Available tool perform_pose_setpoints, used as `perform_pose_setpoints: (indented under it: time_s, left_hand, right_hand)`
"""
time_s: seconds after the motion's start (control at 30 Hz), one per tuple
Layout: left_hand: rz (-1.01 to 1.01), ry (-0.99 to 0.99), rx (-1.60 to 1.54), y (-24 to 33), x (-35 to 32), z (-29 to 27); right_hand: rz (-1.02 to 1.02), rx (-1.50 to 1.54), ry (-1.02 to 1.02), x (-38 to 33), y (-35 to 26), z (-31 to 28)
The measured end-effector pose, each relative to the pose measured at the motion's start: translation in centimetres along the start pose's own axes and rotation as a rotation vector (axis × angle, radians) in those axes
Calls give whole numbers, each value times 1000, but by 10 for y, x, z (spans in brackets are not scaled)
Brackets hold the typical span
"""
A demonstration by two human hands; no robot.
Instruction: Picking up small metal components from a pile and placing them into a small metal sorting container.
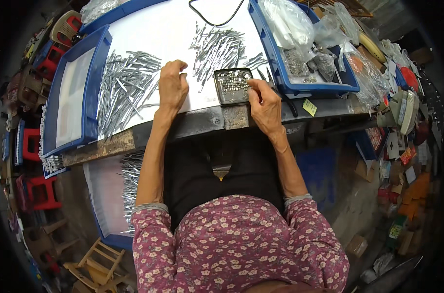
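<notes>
Metal pins (126, 88), heaped on white worktop (158, 29); left hand (173, 85) curled loosely beside them, holding nothing visible. Right hand (263, 102) pinches rim of small dark tray (233, 85) of tiny parts.

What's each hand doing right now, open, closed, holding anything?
Left hand: fingers curled down on the white table top beside the pile of metal pieces; whether it holds one cannot be told.
Right hand: fingers pinched at the small dark tray edge; grip unclear.
</notes>
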State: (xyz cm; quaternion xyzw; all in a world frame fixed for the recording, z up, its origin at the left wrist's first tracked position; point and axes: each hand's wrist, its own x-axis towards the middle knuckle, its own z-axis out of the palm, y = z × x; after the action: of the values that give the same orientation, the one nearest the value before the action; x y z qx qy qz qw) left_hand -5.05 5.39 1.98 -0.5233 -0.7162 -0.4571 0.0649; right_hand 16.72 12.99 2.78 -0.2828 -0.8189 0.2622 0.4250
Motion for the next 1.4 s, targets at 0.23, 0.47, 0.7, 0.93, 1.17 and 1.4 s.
perform_pose_setpoints:
  time_s: [0.23,0.47,0.7,0.93,1.17,1.4]
  left_hand:
    - [-19,29,114,-12,-27,-24]
    - [-58,39,158,-16,-33,-22]
    - [-85,59,137,-16,-33,-19]
    - [-84,59,187,-20,-27,-17]
    - [-46,-24,351,-27,-17,-9]
    - [-29,-75,525,-27,-17,-3]
  right_hand:
    - [-183,-227,-257,14,9,9]
    - [-155,-360,-313,18,9,18]
    - [-334,-396,-201,16,27,28]
    - [-272,-492,-289,20,22,30]
    - [-222,-339,-304,20,19,20]
    - [-49,-125,-261,22,15,13]
